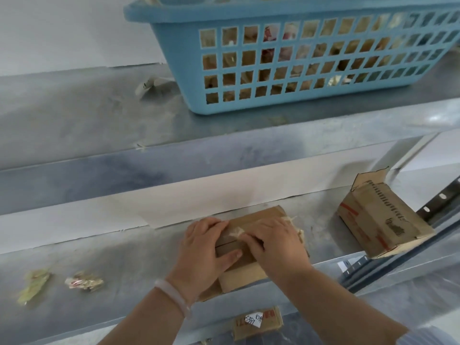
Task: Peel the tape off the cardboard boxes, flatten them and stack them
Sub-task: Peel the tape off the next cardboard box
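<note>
A small brown cardboard box (251, 217) lies on the grey metal shelf (119, 260) in front of me. My left hand (204, 252) grips its left end, thumb laid across the top. My right hand (273, 242) rests on the box's right part and pinches a crinkled strip of clear tape (236, 231) at the middle seam. More loose tape sticks out at the box's right side. A second, open cardboard box (380, 217) with red markings lies on its side to the right.
A blue plastic basket (286, 63) holding scraps stands on the upper shelf. Two crumpled tape wads (84, 282) lie at the left of my shelf. Another cardboard piece with a white label (256, 322) sits below. A slotted metal post (438, 202) stands at the right.
</note>
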### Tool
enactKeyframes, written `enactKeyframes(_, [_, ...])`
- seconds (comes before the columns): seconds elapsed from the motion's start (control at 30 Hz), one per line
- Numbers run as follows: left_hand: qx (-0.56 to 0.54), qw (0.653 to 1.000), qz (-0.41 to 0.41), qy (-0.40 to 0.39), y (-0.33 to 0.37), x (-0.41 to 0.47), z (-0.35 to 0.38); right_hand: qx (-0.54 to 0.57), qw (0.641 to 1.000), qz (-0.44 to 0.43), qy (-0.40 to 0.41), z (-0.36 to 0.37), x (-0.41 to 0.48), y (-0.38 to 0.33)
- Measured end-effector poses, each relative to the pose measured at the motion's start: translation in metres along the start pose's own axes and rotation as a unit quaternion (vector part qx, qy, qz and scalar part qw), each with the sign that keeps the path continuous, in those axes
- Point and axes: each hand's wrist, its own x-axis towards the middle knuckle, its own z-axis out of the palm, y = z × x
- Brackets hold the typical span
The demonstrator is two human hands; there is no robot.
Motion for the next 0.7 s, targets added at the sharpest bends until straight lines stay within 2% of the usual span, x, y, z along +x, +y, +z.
enactKeyframes(0.07, [-0.005,1.0,0.015,-0.022,-0.004,0.003,0.0,0.015,0.995,0.101,-0.018,0.001,0.002,-0.005])
enactKeyframes(0.1, [-0.004,0.999,0.024,-0.033,-0.006,0.004,0.0,0.009,0.992,0.121,-0.021,0.003,0.002,-0.008])
enactKeyframes(0.23, [-0.001,0.995,0.077,-0.065,-0.012,0.009,0.003,-0.02,0.991,0.134,-0.01,0.003,0.002,-0.02])
enactKeyframes(0.37, [0.002,0.992,0.106,-0.062,-0.016,0.011,0.0,0.026,0.978,0.201,0.053,-0.005,-0.005,-0.018])
enactKeyframes(0.5, [0.031,0.991,0.124,-0.042,-0.018,0.012,-0.002,-0.001,0.978,0.169,0.122,-0.012,-0.01,-0.015])
enactKeyframes(0.6, [0.056,0.988,0.134,-0.051,-0.016,0.012,-0.004,-0.061,0.988,0.124,0.062,-0.007,-0.015,-0.019])
enactKeyframes(0.7, [0.069,0.984,0.148,-0.066,-0.015,0.017,-0.006,-0.021,0.987,0.155,0.037,-0.001,-0.019,-0.029])
